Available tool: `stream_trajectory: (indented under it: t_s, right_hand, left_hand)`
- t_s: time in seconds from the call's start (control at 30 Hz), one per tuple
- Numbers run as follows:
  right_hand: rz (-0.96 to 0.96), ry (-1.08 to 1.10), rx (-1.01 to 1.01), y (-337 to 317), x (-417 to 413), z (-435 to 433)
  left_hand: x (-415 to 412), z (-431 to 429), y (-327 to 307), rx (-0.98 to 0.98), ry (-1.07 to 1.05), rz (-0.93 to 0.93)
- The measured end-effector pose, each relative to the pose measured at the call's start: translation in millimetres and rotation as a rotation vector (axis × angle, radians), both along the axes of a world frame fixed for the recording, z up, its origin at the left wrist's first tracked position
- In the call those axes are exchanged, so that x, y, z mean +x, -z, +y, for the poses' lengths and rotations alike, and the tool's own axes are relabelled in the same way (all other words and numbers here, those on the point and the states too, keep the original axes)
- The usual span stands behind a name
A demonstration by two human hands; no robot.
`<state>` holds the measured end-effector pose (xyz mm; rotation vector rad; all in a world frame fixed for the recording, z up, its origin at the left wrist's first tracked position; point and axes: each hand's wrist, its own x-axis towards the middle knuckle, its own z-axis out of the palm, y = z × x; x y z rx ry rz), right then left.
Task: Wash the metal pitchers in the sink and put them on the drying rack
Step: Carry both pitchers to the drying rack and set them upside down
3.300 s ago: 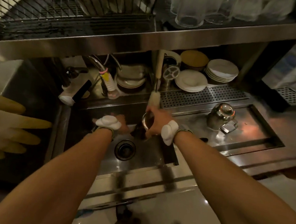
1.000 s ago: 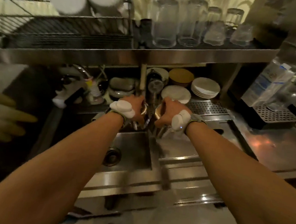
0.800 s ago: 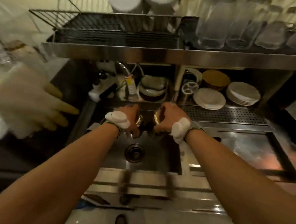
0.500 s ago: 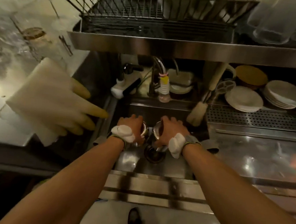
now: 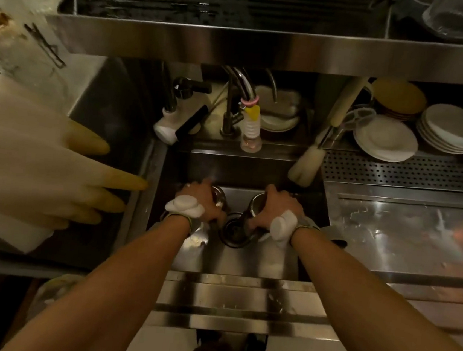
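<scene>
in the head view, the person is standing in front of the sink (image 5: 240,259) and is reaching both arms down into it. the left hand (image 5: 199,200) is gripping the first metal pitcher (image 5: 220,196) with curled fingers, and the right hand (image 5: 275,208) is gripping the second metal pitcher (image 5: 256,203) in the same way. both pitchers are sitting low inside the sink, one on each side of the drain (image 5: 233,231), near each other (the hands are covering most of them, so only the shiny rims are showing). i cannot tell if they are touching the sink floor. the drying rack (image 5: 214,0) is standing on the shelf above the far side of the sink. behind the sink the faucet (image 5: 238,90) is bending forward, and a pale brush (image 5: 305,166) is leaning at the far right corner of the sink. behind the sink on the right, white plates (image 5: 385,137) are lying in stacks. to the left of the sink, pale rubber gloves (image 5: 40,161) are hanging close to the camera.
</scene>
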<state>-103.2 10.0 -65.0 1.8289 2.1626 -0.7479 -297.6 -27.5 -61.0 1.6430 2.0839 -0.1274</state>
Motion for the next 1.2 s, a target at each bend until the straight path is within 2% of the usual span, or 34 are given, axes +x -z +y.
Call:
stream_trajectory:
  t_s: [0.07,0.13,0.23,0.27,0.37,0.43,0.5,0.6,0.67,0.77,0.83,0.97,1.03,1.1,1.13,1.2]
  right_hand:
    - [0.0,0.008,-0.006,1.0,2.4,3.7]
    - [0.027,0.003,0.074,-4.6,5.8,11.0]
    - [0.201,0.146,0.288,-13.6,11.7,22.3]
    - [0.231,0.168,0.294,-12.0,13.6,22.3]
    - [0.107,0.0,0.026,8.7,20.8,5.0]
    - [0.074,-0.044,-0.096,20.7,26.2,-5.5]
    - [0.143,0.025,-0.012,17.1,27.0,-2.8]
    - [0.255,0.139,0.259,3.4,21.4,16.5]
    - [0.23,0.118,0.247,5.9,19.7,17.0]
    - [0.046,-0.092,-0.072,24.7,27.1,3.8]
    - [0.099,-0.058,-0.077,24.3,30.9,0.8]
    - [0.273,0.129,0.259,3.8,25.6,20.1]
    - [0.244,0.095,0.198,5.5,24.0,14.2]
    - [0.153,-0.047,-0.028,21.2,26.0,-1.1]
    - [0.121,-0.091,-0.086,27.0,28.8,-6.7]
    - [0.161,-0.041,-0.064,23.4,29.5,-1.4]
  left_hand:
    - [4.0,4.2,-1.1,-0.01,-0.012,0.007]
    - [9.6,9.4,-7.0,0.042,-0.01,0.066]
    - [10.3,17.1,-14.8,0.235,-0.159,0.052]
    - [8.9,18.3,-13.9,0.237,-0.182,0.032]
    - [11.1,7.5,2.6,-0.068,-0.059,0.05]
    - [15.6,-5.6,12.8,-0.13,-0.022,0.08]
    - [19.3,-9.5,9.8,0.029,-0.072,0.08]
    - [18.1,2.6,-4.2,0.316,-0.143,0.09]
    - [18.9,4.4,-4.7,0.242,-0.132,0.106]
    - [25.5,-4.5,8.5,-0.103,0.001,0.111]
    - [26.7,-8.0,9.2,-0.074,0.001,0.127]
    - [19.3,10.6,-6.4,0.305,-0.148,0.091]
    - [19.4,5.2,-2.1,0.208,-0.092,0.076]
    - [22.7,-9.0,14.5,-0.055,0.02,0.07]
    - [23.8,-12.7,21.7,-0.102,0.051,0.089]
    - [23.6,-6.9,18.4,-0.005,-0.005,0.085]
